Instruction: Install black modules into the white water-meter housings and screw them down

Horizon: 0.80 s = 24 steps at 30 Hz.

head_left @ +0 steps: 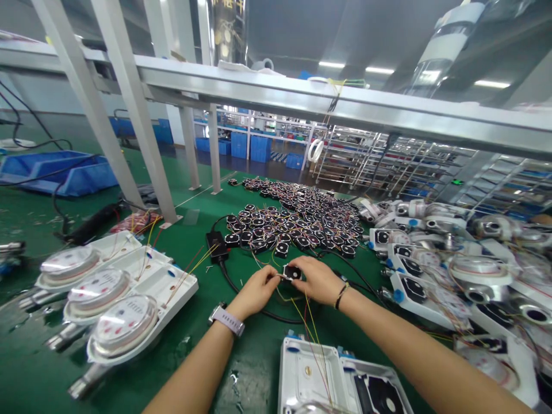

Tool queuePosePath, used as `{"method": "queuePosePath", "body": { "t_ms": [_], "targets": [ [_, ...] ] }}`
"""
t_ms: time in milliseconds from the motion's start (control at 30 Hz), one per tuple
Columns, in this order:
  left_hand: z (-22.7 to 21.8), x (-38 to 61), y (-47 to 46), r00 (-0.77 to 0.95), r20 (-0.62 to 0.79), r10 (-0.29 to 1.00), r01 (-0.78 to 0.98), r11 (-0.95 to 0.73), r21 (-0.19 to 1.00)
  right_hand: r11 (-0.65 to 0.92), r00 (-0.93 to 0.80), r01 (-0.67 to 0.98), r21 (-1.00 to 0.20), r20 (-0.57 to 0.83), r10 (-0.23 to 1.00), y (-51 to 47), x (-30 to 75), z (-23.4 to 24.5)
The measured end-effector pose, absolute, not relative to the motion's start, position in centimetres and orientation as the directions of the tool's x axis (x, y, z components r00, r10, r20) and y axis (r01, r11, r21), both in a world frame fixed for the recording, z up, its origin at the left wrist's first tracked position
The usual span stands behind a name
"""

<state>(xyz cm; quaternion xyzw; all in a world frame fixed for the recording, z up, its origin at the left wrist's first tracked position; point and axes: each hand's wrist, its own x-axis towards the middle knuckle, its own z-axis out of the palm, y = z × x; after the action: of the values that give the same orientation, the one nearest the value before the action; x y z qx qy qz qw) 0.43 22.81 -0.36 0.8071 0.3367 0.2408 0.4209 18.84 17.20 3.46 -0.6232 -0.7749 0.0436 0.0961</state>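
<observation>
Both my hands meet over the green bench mat, pinching a small black module point(292, 272) with thin yellow and red wires point(307, 322) trailing from it. My left hand point(255, 289), with a watch on its wrist, grips the module's left side with closed fingers. My right hand point(316, 279), a dark band on its wrist, curls over the module's right side. The wires run down to an open white meter housing point(308, 368) at the near edge.
A large heap of black modules point(297, 221) lies behind my hands. Three white water meters with dials point(100, 290) sit at left. Many white housings point(452, 270) pile at right. A black adapter with cable point(217, 246), blue bins point(56, 172) and frame posts point(142, 115) stand beyond.
</observation>
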Motion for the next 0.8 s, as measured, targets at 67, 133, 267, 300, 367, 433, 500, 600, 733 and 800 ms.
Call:
{"method": "queuePosePath", "body": {
  "t_ms": [67, 133, 267, 300, 367, 433, 500, 600, 733, 800],
  "targets": [
    [1.1, 0.4, 22.2, 0.669, 0.117, 0.734, 0.235, -0.357, 0.904, 0.219, -0.189, 0.958, -0.186, 0.170, 0.967, 16.1, 19.6, 5.1],
    [2.9, 0.2, 21.4, 0.679, 0.130, 0.722, 0.150, -0.310, 0.939, 0.218, -0.173, 0.960, -0.176, 0.240, 0.955, 14.9, 20.6, 6.7],
    [6.1, -0.9, 19.6, 0.715, 0.135, 0.686, 0.107, -0.298, 0.949, 0.191, -0.130, 0.971, -0.145, 0.350, 0.928, 11.8, 23.4, 9.7],
    [6.6, -1.2, 19.1, 0.731, 0.140, 0.667, 0.117, -0.325, 0.938, 0.186, -0.124, 0.973, -0.139, 0.368, 0.922, 11.0, 24.0, 10.3],
    [7.4, -1.8, 18.1, 0.773, 0.156, 0.614, 0.150, -0.417, 0.896, 0.183, -0.122, 0.975, -0.126, 0.387, 0.914, 9.1, 25.1, 11.4],
    [8.0, -2.3, 17.3, 0.824, 0.152, 0.546, 0.196, -0.525, 0.828, 0.189, -0.132, 0.976, -0.112, 0.386, 0.913, 7.3, 25.6, 12.1],
    [8.4, -2.8, 16.9, 0.860, 0.127, 0.493, 0.238, -0.610, 0.756, 0.196, -0.146, 0.976, -0.099, 0.372, 0.917, 5.6, 25.7, 12.6],
    [9.2, -3.0, 16.5, 0.882, 0.136, 0.451, 0.260, -0.705, 0.659, 0.202, -0.163, 0.976, -0.085, 0.337, 0.927, 4.0, 24.8, 12.8],
    [9.6, -1.3, 15.5, 0.867, 0.176, 0.466, 0.230, -0.688, 0.688, 0.197, -0.164, 0.978, -0.071, 0.321, 0.933, 3.6, 22.6, 12.6],
    [9.3, 0.2, 14.8, 0.821, 0.232, 0.521, 0.199, -0.644, 0.739, 0.189, -0.156, 0.980, -0.069, 0.329, 0.931, 3.8, 21.5, 12.7]
  ]
}}
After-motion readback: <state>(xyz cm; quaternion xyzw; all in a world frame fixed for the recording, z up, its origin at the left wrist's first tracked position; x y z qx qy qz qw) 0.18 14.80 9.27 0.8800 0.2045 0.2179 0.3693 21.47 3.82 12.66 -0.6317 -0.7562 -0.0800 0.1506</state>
